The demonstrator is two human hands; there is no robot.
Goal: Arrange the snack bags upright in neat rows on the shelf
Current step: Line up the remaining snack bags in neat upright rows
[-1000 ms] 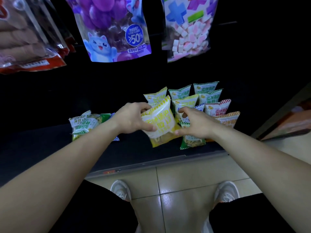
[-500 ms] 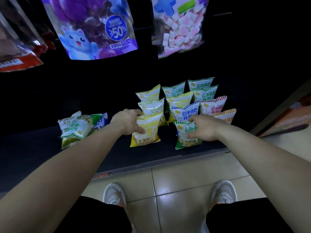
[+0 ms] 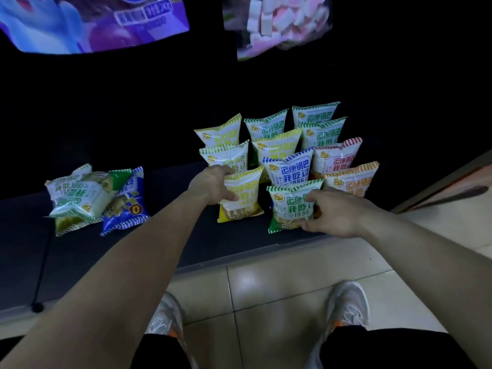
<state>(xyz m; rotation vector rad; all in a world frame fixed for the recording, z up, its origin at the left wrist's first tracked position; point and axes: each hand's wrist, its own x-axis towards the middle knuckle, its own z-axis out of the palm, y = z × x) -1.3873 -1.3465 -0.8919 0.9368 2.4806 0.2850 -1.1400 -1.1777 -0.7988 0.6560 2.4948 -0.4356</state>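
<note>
Several small snack bags stand upright in rows on the dark bottom shelf (image 3: 165,243). My left hand (image 3: 211,186) grips the left side of a yellow bag (image 3: 243,195) standing at the front of the left row. My right hand (image 3: 330,211) holds the right edge of a green bag (image 3: 291,206) at the front of the middle row. Behind these stand a blue bag (image 3: 290,167), a red bag (image 3: 336,155) and an orange bag (image 3: 354,179). A loose heap of bags (image 3: 93,198) lies flat to the left.
Large hanging bags, one purple (image 3: 93,20) and one with pink and white sweets (image 3: 277,20), hang above the shelf. The shelf's front lip (image 3: 239,258) borders a tiled floor (image 3: 266,302) where two grey shoes stand. A slanted panel (image 3: 452,182) closes the right side.
The yellow bag came down from mid-air and now stands on the shelf in the left hand. The right hand moved to the green bag's edge. The view has drawn closer.
</note>
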